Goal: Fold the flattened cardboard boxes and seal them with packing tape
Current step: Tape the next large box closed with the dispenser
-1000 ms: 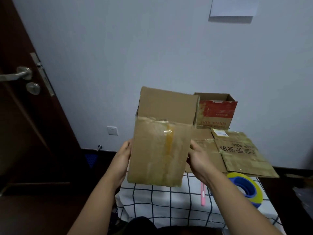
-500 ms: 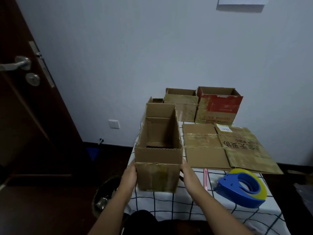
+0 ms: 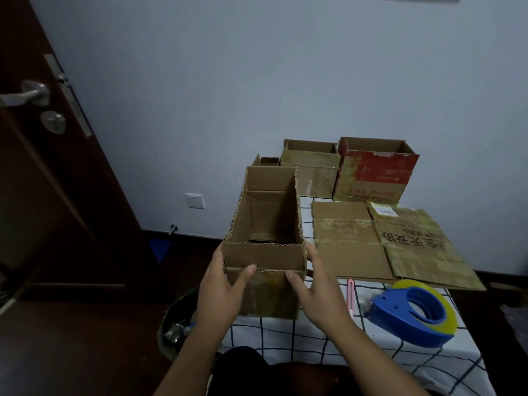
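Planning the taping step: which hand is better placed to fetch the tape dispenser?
The right hand, probably. The tape dispenser lies just right of it on the table; the left hand would have to cross the box.

The tablecloth is white with dark squares. The tape holder is blue and yellow. One box has red on it.
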The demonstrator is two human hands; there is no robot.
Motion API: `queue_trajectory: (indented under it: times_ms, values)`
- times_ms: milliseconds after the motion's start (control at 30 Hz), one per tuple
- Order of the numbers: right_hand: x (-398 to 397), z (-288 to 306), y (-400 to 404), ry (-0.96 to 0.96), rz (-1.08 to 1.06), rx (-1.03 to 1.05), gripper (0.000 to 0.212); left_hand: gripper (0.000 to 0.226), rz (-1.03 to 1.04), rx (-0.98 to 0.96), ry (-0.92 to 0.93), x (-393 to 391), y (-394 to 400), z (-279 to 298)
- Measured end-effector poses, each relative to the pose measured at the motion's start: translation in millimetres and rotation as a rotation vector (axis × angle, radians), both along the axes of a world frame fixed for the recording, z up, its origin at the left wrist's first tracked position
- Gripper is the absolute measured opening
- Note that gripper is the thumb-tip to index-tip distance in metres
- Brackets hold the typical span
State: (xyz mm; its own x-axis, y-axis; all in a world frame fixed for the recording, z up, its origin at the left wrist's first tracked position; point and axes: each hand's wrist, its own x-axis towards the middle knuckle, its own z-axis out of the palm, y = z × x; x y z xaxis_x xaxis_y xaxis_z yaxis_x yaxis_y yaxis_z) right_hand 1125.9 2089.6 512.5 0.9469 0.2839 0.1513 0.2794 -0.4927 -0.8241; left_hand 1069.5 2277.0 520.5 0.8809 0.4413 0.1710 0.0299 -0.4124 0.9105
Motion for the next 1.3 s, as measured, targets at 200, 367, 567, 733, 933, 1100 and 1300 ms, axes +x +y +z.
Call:
queue_trajectory:
  times_ms: [200, 367, 567, 733, 933, 1100, 1300]
  values:
    - [26.3, 7.4, 14.8, -0.051, 0.003, 0.011, 0.069, 0.042, 0.036, 0.011, -0.044, 23.5, 8.1, 15.7]
    - [81.3, 17.3, 36.3, -0.035, -0.006, 0.04, 0.067, 0.047, 0.02, 0.039, -0.047, 80.6, 28.2, 25.5]
    - [134.4, 23.0, 62.3, 0.051, 0.026, 0.072, 0.075, 0.052, 0.01, 0.024, -0.024, 140.4, 52.5, 25.5]
    - [151.5, 10.7, 70.3, 0.114, 0.052, 0.054, 0.08, 0.052, 0.005, 0.012, 0.019, 161.0, 62.5, 10.4]
    - [169.1, 8.5, 77.6, 0.151, 0.056, 0.051, 0.091, 0.051, 0.016, 0.002, 0.022, 182.4, 68.1, 6.0]
    - [188.1, 6.8, 80.8, 0.215, 0.093, 0.071, 0.103, 0.058, 0.049, 0.022, 0.048, 201.3, 67.4, 8.3]
    - [190.2, 15.5, 83.4, 0.296, 0.112, 0.113, 0.099, 0.059, 0.085, 0.05, 0.099, 213.7, 67.0, 6.7]
